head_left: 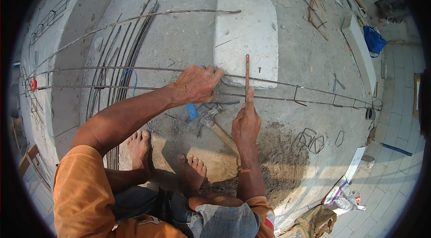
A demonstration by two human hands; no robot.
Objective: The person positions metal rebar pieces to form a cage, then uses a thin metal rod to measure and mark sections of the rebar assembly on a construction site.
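Two long thin steel rods run across the view, the upper rod (148, 68) and the lower rod (269, 98). Small wire stirrups (296, 93) join them toward the right. My left hand (197, 83) is closed around the rods near the middle. In my right hand (246, 123) is a narrow rusty strip with a hole at its tip, resembling a hacksaw blade (247, 69). It stands across both rods, its lower end hidden in my fingers. Under the rods lies a pale concrete slab (247, 27); a claw hammer (220, 134) rests on the ground between my arms.
Another curved rod (170, 12) stretches over the slab's far part. Several loose rods (134, 45) lie at left beside a low concrete wall (67, 76). Loose stirrups (310, 139) sit at right, and pincers (339, 82) lie beyond the rods. My bare feet (193, 173) are close below.
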